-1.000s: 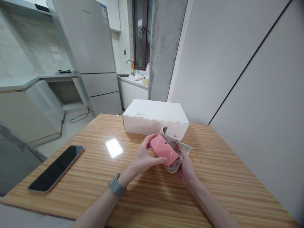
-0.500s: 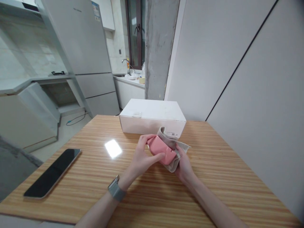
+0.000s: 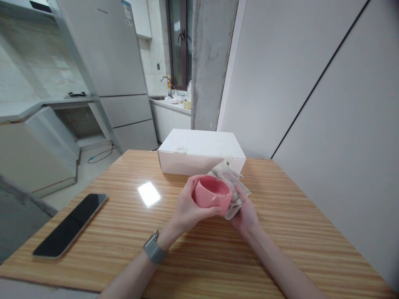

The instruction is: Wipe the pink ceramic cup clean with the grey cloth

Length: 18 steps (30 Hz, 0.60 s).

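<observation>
A small pink cup (image 3: pixel 212 193) is held just above the wooden table (image 3: pixel 280 236), its opening facing up towards me. My left hand (image 3: pixel 187 209) wraps round its left side, a grey watch on the wrist. Fingers of my right hand (image 3: pixel 246 214) are closed on a beige cloth (image 3: pixel 229 176) pressed against the cup's right side and bunched behind it.
A closed white cardboard box (image 3: pixel 201 151) lies right behind the hands. A black phone (image 3: pixel 70 224) rests face up near the table's left edge. A white wall runs along the right side; a fridge and kitchen counter stand beyond the table.
The cup has been turned in my hands, from showing its side to showing its open top. The cloth has shifted behind and to the right of it.
</observation>
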### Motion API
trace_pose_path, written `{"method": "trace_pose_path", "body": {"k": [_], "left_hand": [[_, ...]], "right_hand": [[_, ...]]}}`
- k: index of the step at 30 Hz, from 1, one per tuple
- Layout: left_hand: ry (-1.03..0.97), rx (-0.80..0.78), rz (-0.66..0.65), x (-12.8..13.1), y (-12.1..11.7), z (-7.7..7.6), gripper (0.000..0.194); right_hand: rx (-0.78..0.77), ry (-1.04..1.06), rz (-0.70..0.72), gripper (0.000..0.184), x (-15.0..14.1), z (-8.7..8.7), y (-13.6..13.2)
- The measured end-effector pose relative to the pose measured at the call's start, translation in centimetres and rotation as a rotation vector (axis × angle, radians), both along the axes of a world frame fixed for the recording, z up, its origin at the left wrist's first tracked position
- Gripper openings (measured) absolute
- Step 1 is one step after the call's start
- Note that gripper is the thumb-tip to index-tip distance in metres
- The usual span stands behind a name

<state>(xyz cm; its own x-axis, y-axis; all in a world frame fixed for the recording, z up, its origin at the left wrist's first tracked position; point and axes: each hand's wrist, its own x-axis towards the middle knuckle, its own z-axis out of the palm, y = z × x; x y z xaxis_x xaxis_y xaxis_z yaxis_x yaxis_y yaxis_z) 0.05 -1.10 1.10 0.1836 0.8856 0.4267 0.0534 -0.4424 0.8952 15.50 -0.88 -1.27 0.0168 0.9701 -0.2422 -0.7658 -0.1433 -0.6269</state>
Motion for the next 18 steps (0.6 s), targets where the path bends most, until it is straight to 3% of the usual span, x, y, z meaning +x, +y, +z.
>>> {"method": "trace_pose_path", "body": {"k": [8, 14, 18], "left_hand": [[0.006, 0.260, 0.154, 1.0, -0.2, -2.1, 0.084], [0.071, 0.440, 0.156, 1.0, 0.1, -2.4, 0.088], [0.128, 0.471, 0.242, 0.4, 0.7, -2.2, 0.086]], "right_hand": [[0.002, 0.193, 0.198, 0.026, -0.5, 0.0, -0.5], [0.033, 0.239, 0.329, 0.022, -0.9, -0.5, -1.0], [-0.024, 0.229, 0.440, 0.022, -0.9, -0.4, -1.4]]}}
